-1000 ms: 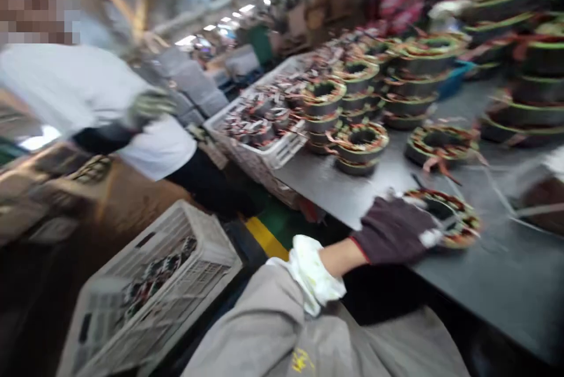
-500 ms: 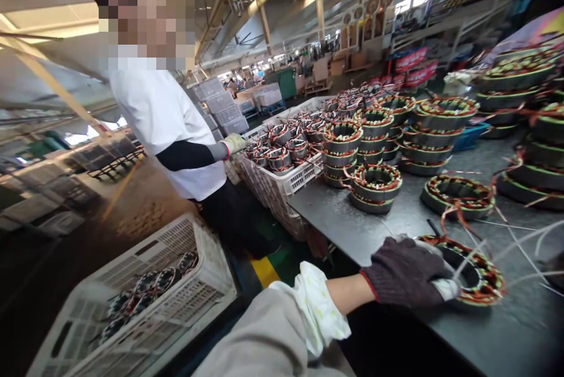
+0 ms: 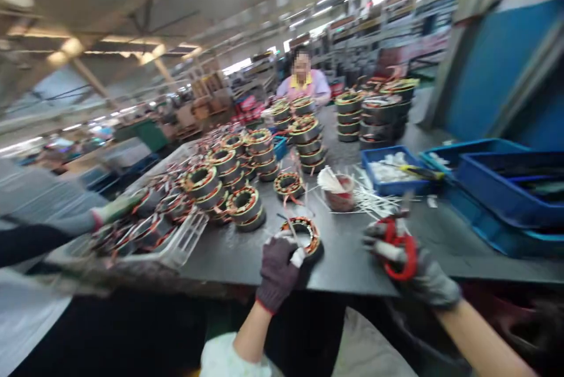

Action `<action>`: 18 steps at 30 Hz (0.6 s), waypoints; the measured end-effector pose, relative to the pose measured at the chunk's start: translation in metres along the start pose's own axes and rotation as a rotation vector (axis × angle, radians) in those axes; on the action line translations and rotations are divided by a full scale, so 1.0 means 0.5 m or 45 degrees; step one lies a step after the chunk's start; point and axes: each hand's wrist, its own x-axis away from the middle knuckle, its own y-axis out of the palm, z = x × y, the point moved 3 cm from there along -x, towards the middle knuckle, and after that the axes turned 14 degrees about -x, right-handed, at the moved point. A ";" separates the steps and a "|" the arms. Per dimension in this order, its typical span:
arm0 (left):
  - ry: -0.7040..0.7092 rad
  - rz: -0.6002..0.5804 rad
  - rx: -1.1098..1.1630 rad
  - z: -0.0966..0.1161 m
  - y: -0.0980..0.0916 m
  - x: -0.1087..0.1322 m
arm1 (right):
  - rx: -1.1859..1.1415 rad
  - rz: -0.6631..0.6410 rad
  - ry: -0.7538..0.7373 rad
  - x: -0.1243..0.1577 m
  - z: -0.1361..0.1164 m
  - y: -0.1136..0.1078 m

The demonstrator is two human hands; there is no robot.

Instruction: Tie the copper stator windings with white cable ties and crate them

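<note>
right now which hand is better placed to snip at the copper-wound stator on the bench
Probably the right hand: it already holds the red-handled scissors. The left hand is on the copper-wound stator, seemingly steadying it.

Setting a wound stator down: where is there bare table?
Bare dark-grey tabletop lies between the copper-wound stator under the left hand and the red-handled cutters in the right hand, below the blue plastic tray. Stacked stators and the white plastic crate are crowded.
</note>
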 end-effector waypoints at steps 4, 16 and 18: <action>0.064 0.066 0.023 -0.021 0.008 -0.007 | -0.261 0.004 0.136 0.003 0.029 0.009; 0.322 0.349 0.104 -0.068 0.014 0.000 | -0.555 0.047 0.189 -0.013 0.051 0.000; 0.306 0.373 0.141 -0.066 0.023 0.006 | -0.553 0.128 0.192 -0.011 0.047 -0.005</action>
